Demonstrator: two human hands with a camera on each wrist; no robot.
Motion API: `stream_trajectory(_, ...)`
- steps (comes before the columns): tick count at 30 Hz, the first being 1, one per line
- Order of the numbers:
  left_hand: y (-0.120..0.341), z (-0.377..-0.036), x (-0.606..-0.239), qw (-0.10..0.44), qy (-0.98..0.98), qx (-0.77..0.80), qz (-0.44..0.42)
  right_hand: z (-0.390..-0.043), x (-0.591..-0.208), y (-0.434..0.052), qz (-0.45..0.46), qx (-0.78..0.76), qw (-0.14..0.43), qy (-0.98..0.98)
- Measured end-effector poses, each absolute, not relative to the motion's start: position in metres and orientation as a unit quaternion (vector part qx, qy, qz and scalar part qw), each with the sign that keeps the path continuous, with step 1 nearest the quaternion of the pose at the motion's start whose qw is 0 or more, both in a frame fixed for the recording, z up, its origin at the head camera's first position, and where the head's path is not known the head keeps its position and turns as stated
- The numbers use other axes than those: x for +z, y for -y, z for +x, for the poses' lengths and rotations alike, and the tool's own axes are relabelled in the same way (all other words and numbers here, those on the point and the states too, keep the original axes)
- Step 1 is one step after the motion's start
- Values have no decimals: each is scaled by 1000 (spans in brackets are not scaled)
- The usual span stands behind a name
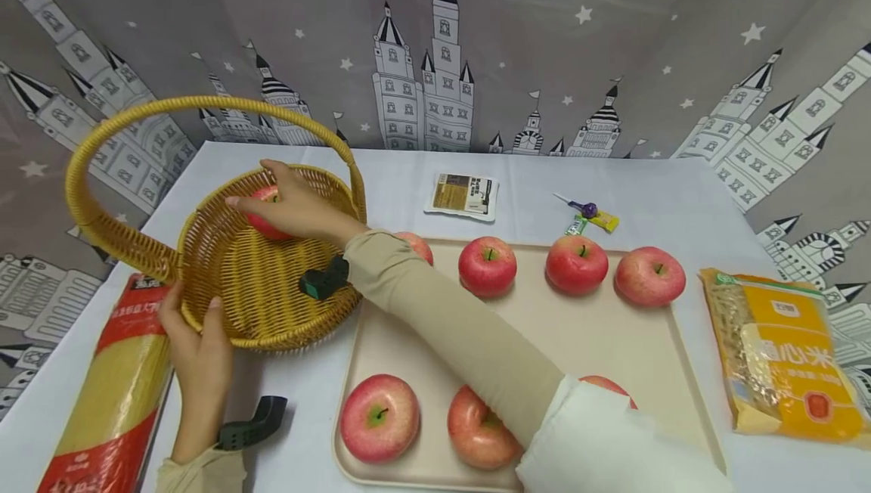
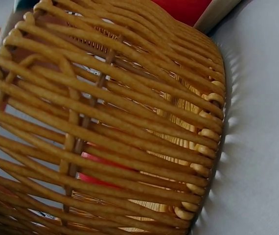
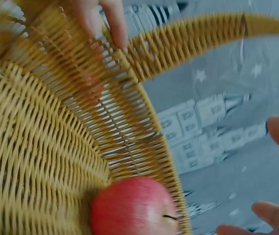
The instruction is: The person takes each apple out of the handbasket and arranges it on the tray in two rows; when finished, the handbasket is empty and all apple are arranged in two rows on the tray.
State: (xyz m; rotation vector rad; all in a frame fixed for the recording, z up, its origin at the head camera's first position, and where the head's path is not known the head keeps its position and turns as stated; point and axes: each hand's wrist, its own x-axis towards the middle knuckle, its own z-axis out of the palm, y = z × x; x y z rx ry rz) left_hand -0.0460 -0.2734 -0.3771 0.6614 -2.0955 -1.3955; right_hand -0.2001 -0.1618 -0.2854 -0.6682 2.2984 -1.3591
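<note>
A yellow wicker basket (image 1: 265, 289) with a tall arched handle stands at the left of the table. My left hand (image 1: 200, 349) grips its near-left rim with thumb and fingers; the basket's woven side (image 2: 129, 107) fills most of the left wrist view. Inside, against the far-left wall, lies a red apple (image 3: 129, 208). Over it reaches my right hand (image 1: 299, 209), its thumb and fingers spread. The right wrist view shows a gap between those fingers (image 3: 271, 213) and the apple. Several more apples, one an apple (image 1: 379, 417) at the near-left corner, rest on a beige tray (image 1: 612, 327).
A red-and-yellow noodle packet (image 1: 112, 379) lies left of the basket. Behind the tray are a small flat packet (image 1: 463, 196), a purple lollipop (image 1: 587, 209) and wrapped candies (image 1: 604, 221). An orange-yellow food bag (image 1: 782, 357) lies at the right, and a castle-print curtain (image 1: 558, 39) hangs behind.
</note>
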Motion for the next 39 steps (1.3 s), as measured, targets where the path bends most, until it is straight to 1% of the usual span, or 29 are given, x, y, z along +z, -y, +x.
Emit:
stream_trajectory(5, 270, -45, -377, 263, 775, -518, 248, -205, -299, 180, -154, -545, 158, -809)
stream_trajectory(8, 270, -46, -375, 264, 776, -517, 246, -208, -308, 184, -149, -543, 152, -812)
stream_trajectory(14, 269, -47, -375, 261, 778, -521, 236, -211, -329, 180, -195, -516, 191, -812)
stream_trajectory(17, 269, -46, -374, 260, 778, -522, 232, -213, -331, 178, -209, -524, 232, -792)
stream_trajectory(22, 271, -45, -374, 262, 777, -522, 234, -210, -330, 179, -283, -478, 324, -765)
stream_trajectory(25, 271, -46, -373, 265, 777, -523, 230, -208, -330, 179, -336, -440, 354, -754)
stream_trajectory(27, 270, -47, -373, 263, 778, -522, 231, -207, -330, 177, -372, -411, 362, -750)
stream_trajectory(34, 270, -45, -375, 261, 777, -519, 243, -199, -325, 172, -475, -306, 441, -697)
stream_trajectory(39, 270, -45, -374, 260, 781, -514, 242, -194, -317, 169, -514, -225, 426, -709)
